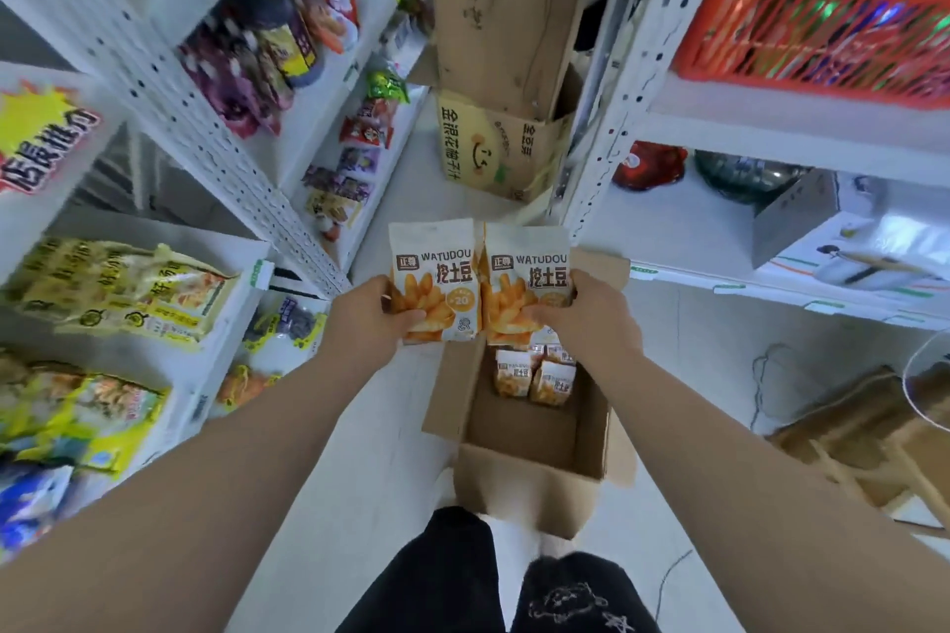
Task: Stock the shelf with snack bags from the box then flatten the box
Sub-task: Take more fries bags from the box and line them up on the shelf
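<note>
Cardboard box (529,478) on the floor (401,432) held only a few snack bags (534,375), and your left hand (367,319) and right hand (591,319) each gripped one bag above it, so stocking and flattening were left.

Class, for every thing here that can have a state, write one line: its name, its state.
Left snack bag: held upright.
Right snack bag: held upright.
Left hand: grips left snack bag.
Right hand: grips right snack bag.
Box: open, flaps out, on floor.
Bags in box: few left, far end.
Yellow carton: open, cardboard standing inside.
</note>
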